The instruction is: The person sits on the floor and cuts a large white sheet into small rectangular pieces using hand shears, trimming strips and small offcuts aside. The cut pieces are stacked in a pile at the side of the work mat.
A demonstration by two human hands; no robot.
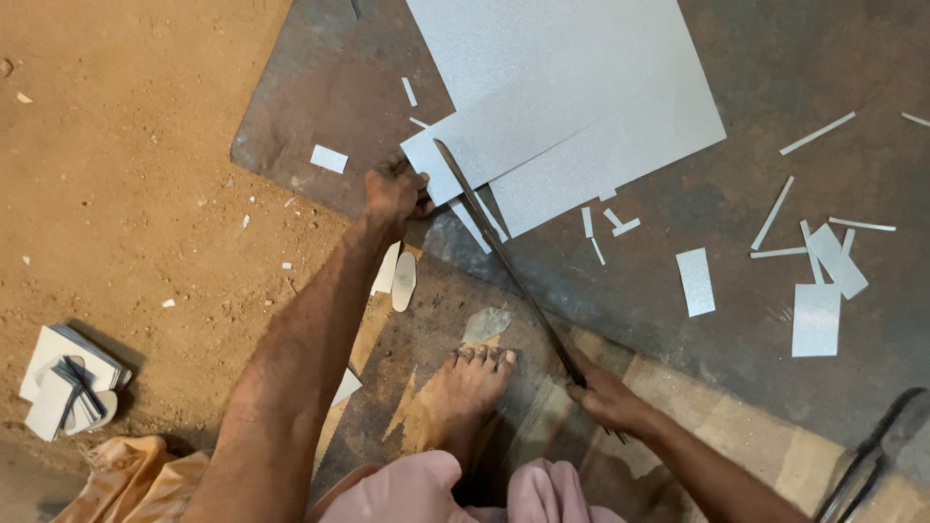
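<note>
A grey metal sheet (542, 126) lying on the dark floor plate (775, 58) is pinned at its near corner by the clenched left hand (395, 191), while a long shear blade (504, 261) crossing that corner is gripped at its handle by the right hand (605, 397).

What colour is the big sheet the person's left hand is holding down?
Pale silvery grey, plain and matte. The sheet shows best in the head view, under the left hand.

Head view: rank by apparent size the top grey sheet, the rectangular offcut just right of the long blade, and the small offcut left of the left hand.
1. Top grey sheet, largest by far.
2. Rectangular offcut.
3. Small offcut, smallest.
All lie flat on the same floor plate, so distance to the camera hardly skews this.
</note>
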